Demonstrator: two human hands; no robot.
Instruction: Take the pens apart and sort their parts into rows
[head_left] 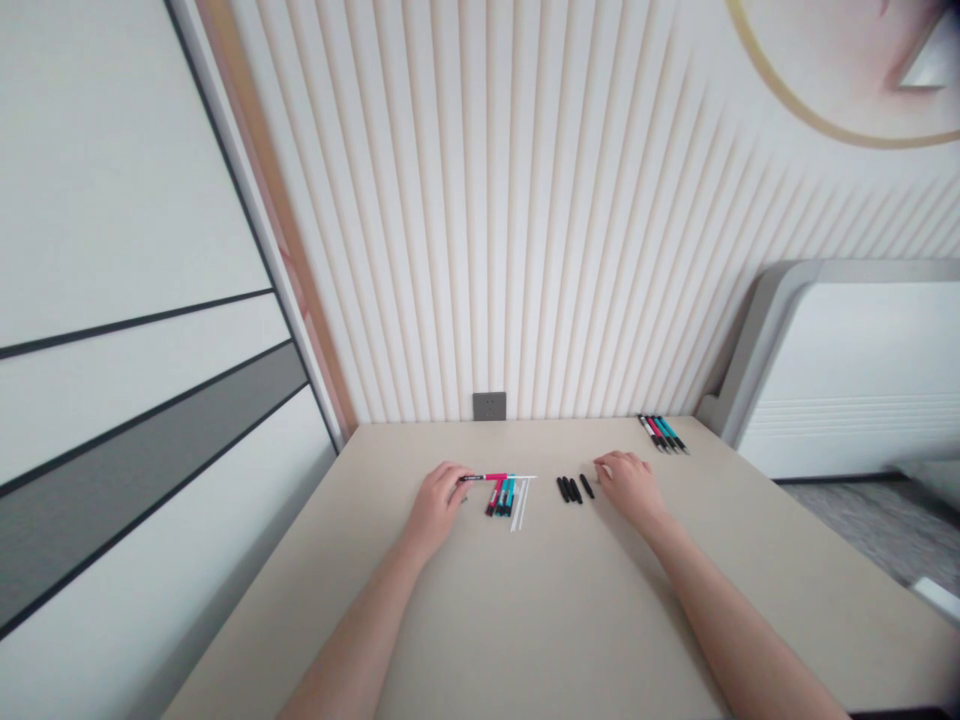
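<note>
My left hand (440, 498) is closed around the black end of a pink pen barrel (495, 477). A thin white refill tip points right from the barrel, held level just above the table. Below it lie several pink and teal pen barrels (503, 497) side by side. Beside them are thin white refills (523, 505). My right hand (628, 484) rests low over the table with bent fingers slightly apart, and no object shows in it. Just left of its fingertips is a black pen piece (586, 486), next to a row of similar black pieces (569, 490).
Several assembled pens (662, 434) in white, pink and teal lie at the table's back right corner. The beige table (540, 620) meets a ribbed wall with a dark socket (490, 406). A white cabinet (150, 420) stands on the left, a headboard (855, 360) on the right.
</note>
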